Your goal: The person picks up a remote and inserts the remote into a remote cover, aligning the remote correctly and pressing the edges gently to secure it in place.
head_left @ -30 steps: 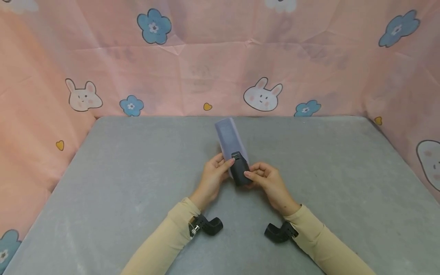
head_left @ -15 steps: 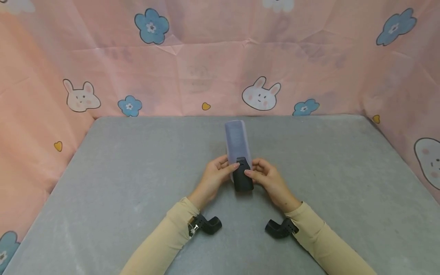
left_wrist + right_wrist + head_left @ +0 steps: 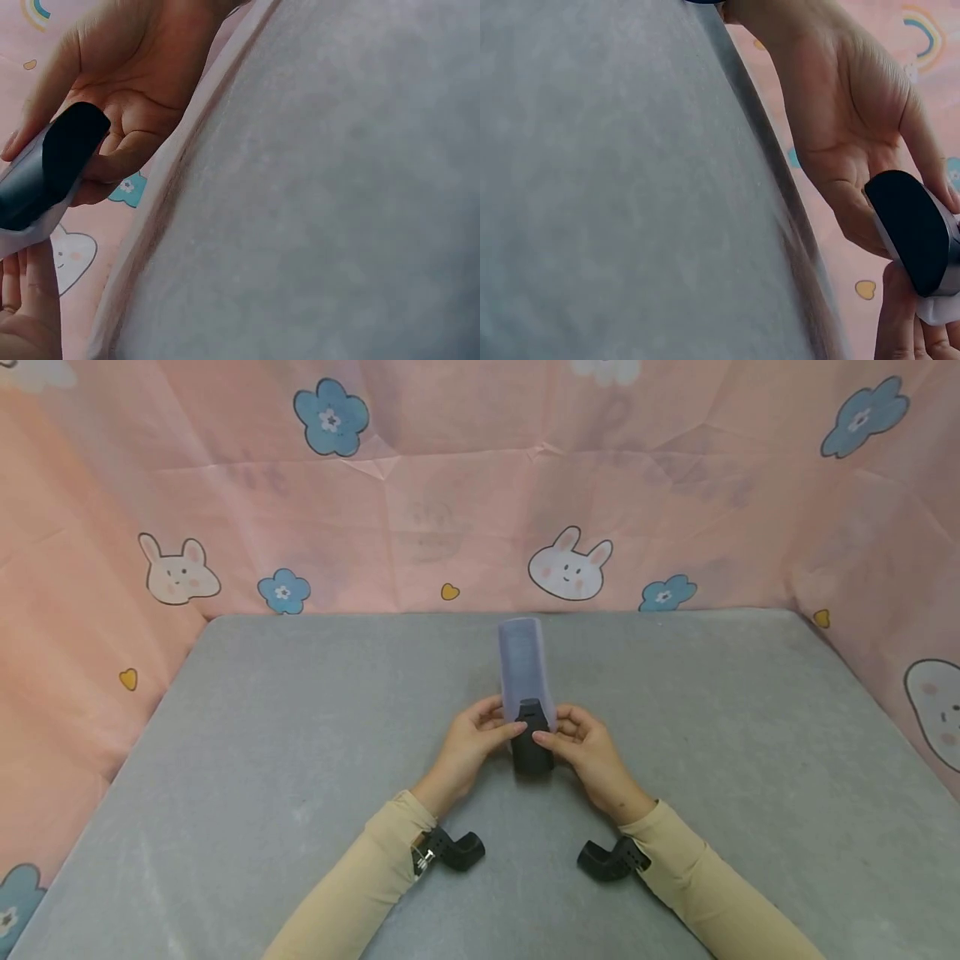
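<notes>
A long, translucent bluish-purple sleeve (image 3: 522, 660) tilts away from me above the middle of the table. At its near end sits a black piece (image 3: 532, 758) with a rounded butt; I cannot tell its kind. My left hand (image 3: 467, 752) grips the left side, thumb on the black piece and fingers behind the sleeve. From the right, my right hand (image 3: 596, 764) pinches it likewise. In the left wrist view the black end (image 3: 73, 154) lies between both hands. The right wrist view shows the flat butt (image 3: 909, 231) and a pale sleeve edge (image 3: 937, 309).
A grey cloth covers the table (image 3: 262, 760). Pink curtains (image 3: 465, 493) with rabbits and flowers hang behind and at the sides. Black wrist mounts (image 3: 461, 852) stick out inward from both sleeved forearms.
The sleeve and black piece have turned from leaning left to nearly straight, shifting slightly right. My left thumb has moved a little right and down with them. Both hands keep their hold.
</notes>
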`<state>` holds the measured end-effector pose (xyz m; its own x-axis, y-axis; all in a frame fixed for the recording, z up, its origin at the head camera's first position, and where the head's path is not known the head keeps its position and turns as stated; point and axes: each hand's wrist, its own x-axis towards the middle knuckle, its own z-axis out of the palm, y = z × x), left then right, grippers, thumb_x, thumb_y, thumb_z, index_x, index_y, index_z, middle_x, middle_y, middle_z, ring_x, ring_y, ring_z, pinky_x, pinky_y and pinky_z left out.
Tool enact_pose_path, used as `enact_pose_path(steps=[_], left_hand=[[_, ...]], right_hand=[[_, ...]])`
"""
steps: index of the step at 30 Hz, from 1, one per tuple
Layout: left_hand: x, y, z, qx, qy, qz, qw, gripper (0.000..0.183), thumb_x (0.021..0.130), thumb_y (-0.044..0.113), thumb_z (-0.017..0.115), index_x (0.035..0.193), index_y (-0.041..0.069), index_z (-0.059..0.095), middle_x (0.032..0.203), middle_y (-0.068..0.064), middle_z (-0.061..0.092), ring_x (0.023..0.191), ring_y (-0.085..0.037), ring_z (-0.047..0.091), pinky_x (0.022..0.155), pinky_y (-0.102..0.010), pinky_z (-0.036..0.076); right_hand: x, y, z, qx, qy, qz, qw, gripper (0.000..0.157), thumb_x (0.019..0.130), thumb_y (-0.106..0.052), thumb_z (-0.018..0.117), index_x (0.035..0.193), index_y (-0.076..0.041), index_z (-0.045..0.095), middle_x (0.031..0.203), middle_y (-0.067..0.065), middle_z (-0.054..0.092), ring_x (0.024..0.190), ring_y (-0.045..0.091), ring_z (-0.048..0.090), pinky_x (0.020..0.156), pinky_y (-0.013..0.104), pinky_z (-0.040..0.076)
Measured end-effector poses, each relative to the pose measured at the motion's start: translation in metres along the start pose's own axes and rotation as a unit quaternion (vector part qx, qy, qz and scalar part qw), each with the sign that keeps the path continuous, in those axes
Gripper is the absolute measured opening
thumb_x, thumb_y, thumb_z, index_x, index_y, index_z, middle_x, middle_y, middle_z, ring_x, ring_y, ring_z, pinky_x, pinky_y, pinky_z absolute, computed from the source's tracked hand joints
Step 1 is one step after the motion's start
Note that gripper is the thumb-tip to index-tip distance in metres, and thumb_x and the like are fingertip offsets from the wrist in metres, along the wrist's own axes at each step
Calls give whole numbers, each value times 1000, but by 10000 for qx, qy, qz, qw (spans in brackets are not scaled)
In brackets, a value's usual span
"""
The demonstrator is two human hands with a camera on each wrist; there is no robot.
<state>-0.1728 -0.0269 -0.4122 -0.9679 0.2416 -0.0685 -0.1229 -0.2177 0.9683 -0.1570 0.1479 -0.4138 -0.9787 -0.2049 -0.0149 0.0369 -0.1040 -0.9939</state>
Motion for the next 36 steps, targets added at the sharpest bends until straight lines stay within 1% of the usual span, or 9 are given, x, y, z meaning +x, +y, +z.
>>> enact_pose_path(steps=[3, 6, 8, 11, 14, 18, 22, 29, 36], left_hand=[[-1, -2, 1, -179, 231, 87, 9995, 43, 85, -4, 64, 125, -7, 47, 104, -15, 62, 89, -11, 61, 78, -25, 48], [-1, -5, 3, -393, 448, 293, 9978, 25, 84, -6, 64, 105, -2, 51, 90, -5, 61, 81, -8, 59, 70, -22, 47], [-1, -6, 4, -432, 532, 418, 9968, 18, 84, -7, 64, 93, 1, 52, 84, 0, 58, 76, -6, 57, 66, -21, 45], [-1, -7, 5, -365, 572, 525, 9963, 14, 84, -8, 64, 85, 2, 55, 80, 2, 58, 73, -5, 56, 64, -20, 44], [-1, -7, 5, -111, 661, 601, 9959, 10, 84, -6, 66, 86, -2, 56, 79, 3, 58, 73, -5, 56, 64, -20, 44], [-2, -7, 5, 291, 771, 731, 9939, 14, 84, -3, 68, 89, -10, 56, 77, 4, 57, 71, -6, 54, 62, -20, 42], [-2, -7, 4, 511, 785, 800, 9924, 15, 85, -2, 68, 90, -10, 57, 74, 4, 56, 68, -6, 52, 60, -20, 41], [0, -7, 3, 522, 666, 768, 9935, 13, 88, -3, 63, 92, -15, 58, 77, 1, 59, 66, -7, 55, 63, -21, 49], [1, -6, 1, 351, 586, 607, 9958, 14, 91, -5, 58, 96, -18, 56, 82, -2, 60, 69, -4, 56, 66, -20, 50]], right_hand=[[0, 0, 1, 98, 111, -62, 9999, 25, 87, 5, 62, 110, 3, 51, 92, -2, 68, 84, 10, 65, 72, 24, 53], [0, 0, 1, 99, 182, -85, 9997, 26, 87, 4, 62, 110, 3, 50, 92, -2, 68, 85, 10, 65, 73, 24, 53], [0, 0, 1, 77, 223, -78, 9997, 26, 88, 4, 62, 111, 3, 50, 92, -2, 68, 85, 10, 65, 73, 25, 53], [0, 0, 0, 47, 258, -70, 9996, 27, 88, 3, 63, 111, 4, 50, 92, -2, 68, 86, 10, 65, 74, 24, 53], [-1, 0, 1, 42, 298, -50, 9995, 27, 88, 3, 63, 111, 4, 50, 92, -2, 68, 85, 10, 65, 73, 25, 53], [-1, 0, 1, 12, 340, -52, 9994, 28, 87, 3, 63, 111, 5, 49, 91, -2, 68, 84, 10, 66, 73, 25, 54], [0, 1, 1, 5, 364, -72, 9993, 27, 87, 3, 64, 110, 6, 49, 91, -2, 68, 83, 10, 66, 72, 24, 54], [0, 2, 1, 15, 358, -22, 9994, 26, 88, 3, 62, 110, 5, 49, 91, -3, 68, 85, 11, 65, 73, 25, 53], [1, 3, 0, 120, 325, -126, 9993, 22, 89, 3, 60, 108, 5, 50, 88, -3, 69, 82, 10, 65, 70, 24, 53]])
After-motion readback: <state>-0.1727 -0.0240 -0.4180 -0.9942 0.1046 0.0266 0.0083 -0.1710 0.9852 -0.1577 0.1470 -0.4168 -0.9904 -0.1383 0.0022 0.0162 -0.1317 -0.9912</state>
